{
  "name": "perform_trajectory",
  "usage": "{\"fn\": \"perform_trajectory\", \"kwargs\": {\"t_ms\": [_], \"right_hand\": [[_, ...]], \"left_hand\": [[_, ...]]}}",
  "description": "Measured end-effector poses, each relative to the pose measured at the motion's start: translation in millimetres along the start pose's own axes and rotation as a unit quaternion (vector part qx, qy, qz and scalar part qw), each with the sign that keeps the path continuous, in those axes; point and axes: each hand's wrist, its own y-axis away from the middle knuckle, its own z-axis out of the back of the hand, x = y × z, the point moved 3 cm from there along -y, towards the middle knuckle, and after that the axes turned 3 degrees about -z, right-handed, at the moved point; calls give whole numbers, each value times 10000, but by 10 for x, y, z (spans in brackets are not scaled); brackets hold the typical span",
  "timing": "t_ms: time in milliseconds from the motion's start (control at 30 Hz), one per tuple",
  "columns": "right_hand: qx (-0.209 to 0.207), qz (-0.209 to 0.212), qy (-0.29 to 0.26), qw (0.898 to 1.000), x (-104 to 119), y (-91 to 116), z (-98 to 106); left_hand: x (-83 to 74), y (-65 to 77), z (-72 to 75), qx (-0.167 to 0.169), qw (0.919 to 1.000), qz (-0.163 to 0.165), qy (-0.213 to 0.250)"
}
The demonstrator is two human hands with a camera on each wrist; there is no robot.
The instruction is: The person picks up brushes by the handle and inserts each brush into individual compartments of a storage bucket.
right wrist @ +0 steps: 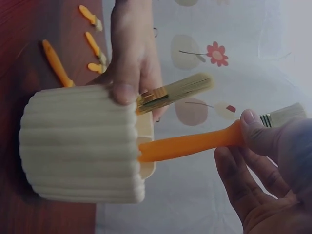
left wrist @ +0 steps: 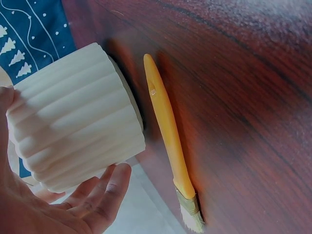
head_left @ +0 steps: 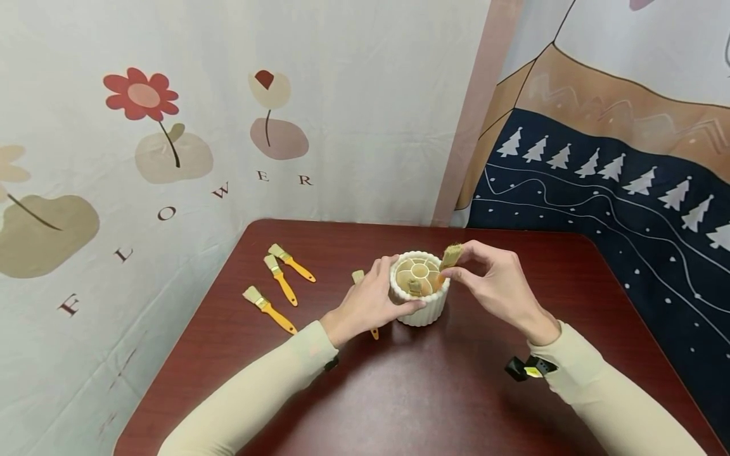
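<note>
A cream, ribbed round holder [head_left: 421, 313] with an inner divider of several compartments stands on the table. My left hand [head_left: 371, 294] grips it from the left, thumb on the near side, fingers around the far side. My right hand [head_left: 499, 285] pinches a paintbrush [right wrist: 190, 145] near its metal band, bristles up. The lower end of its orange handle is inside the holder's rim; the exact compartment is hidden. Another paintbrush [right wrist: 187, 87] stands bristles up in the holder near my left thumb. Beside the holder, partly under my left hand, lies a paintbrush [left wrist: 168, 126].
Three more orange-handled paintbrushes lie on the left of the dark red table [head_left: 456, 392]: one far back [head_left: 293, 263], one in the middle [head_left: 281, 280], one nearer [head_left: 270, 310]. A printed curtain [head_left: 365, 114] hangs behind the table, a dark-blue patterned one [head_left: 570, 183] to the right.
</note>
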Motion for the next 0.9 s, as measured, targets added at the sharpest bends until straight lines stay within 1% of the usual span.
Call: {"fn": "perform_trajectory", "kwargs": {"t_ms": [133, 433, 900], "right_hand": [[168, -9, 55, 9998, -55, 5, -5], [495, -215, -67, 9985, -233, 14, -28], [830, -195, -193, 9962, -428, 38, -111]], "left_hand": [[-1, -5, -2, -9, 10000, -15, -29], [-5, -5, 0, 2, 10000, -33, -12], [10, -21, -20, 52, 10000, 7, 4]]}}
